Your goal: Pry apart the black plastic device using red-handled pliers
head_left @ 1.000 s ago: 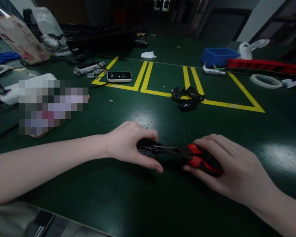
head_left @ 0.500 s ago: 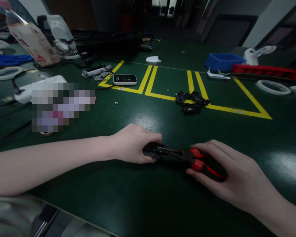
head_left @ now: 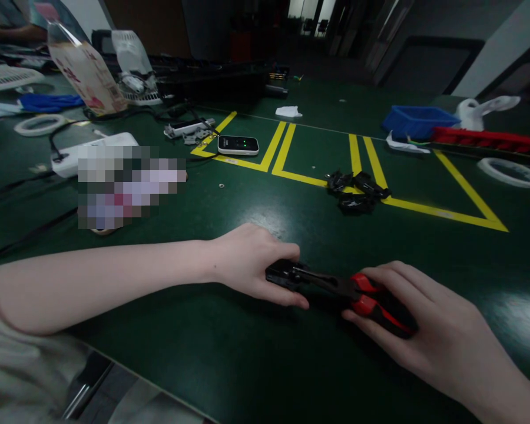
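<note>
My left hand (head_left: 251, 262) is closed around a small black part (head_left: 285, 274), whose exact kind I cannot make out. Its thumb stretches along the near side of the part. In my right hand (head_left: 433, 318) is a pair of long-nose pliers (head_left: 364, 294) with red and black handles. The jaws point left and their tips meet the black part. Both hands are low over the green table (head_left: 194, 341). Beyond the pliers lie several crumpled black pieces (head_left: 357, 191) on the yellow tape line.
Farther off are a white-edged device (head_left: 238, 145), a blue bin (head_left: 417, 122), a red rack (head_left: 490, 141) and a tape roll (head_left: 511, 172). To the left stand a bottle (head_left: 88, 76) and a white power strip (head_left: 95, 154) with cables. Another person's arm (head_left: 15, 32) shows at top left.
The view has shifted, so the table things appear farther right and slightly lower. My left thumb has extended along the black part. Both hands keep their hold.
</note>
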Action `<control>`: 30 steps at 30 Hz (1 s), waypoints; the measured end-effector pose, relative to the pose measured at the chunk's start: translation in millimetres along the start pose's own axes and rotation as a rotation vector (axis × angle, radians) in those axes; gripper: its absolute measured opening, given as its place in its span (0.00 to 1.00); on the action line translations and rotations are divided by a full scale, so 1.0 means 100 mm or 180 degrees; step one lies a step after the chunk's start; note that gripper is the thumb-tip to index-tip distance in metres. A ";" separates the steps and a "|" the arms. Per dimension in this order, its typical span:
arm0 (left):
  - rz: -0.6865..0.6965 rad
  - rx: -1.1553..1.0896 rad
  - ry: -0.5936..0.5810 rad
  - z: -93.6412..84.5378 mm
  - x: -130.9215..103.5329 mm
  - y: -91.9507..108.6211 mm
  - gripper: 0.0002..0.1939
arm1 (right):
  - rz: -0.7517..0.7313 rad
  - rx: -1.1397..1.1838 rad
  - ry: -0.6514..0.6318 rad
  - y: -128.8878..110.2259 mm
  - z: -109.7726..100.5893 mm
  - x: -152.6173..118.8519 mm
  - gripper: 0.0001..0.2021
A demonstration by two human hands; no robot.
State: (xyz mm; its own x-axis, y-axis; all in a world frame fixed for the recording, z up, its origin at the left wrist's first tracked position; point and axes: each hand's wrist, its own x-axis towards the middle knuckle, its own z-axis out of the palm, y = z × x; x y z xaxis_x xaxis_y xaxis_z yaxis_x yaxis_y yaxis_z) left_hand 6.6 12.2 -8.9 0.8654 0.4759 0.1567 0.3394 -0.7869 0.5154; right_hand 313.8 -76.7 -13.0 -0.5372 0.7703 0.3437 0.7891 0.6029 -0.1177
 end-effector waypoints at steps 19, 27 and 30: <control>0.0254 -0.1401 -0.0145 -0.11 0.02 -0.08 0.27 | -0.0297 -0.0802 0.0410 0.11 -0.11 -0.04 0.18; 0.0060 -0.1745 -0.0065 -0.12 0.02 -0.05 0.25 | -0.0057 -0.0376 0.0307 0.08 -0.09 -0.02 0.20; 0.0069 -0.1758 -0.0070 -0.12 0.02 -0.05 0.24 | 0.0086 0.0019 0.0246 0.05 -0.10 0.02 0.20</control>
State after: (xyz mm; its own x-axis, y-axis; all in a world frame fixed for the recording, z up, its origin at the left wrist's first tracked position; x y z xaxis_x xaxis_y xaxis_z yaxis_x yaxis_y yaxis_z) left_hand 2.7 21.7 -1.1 0.8796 0.4488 0.1576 0.0826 -0.4706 0.8785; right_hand 319.1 -74.1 -3.8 -0.4909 0.7681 0.4112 0.8011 0.5834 -0.1333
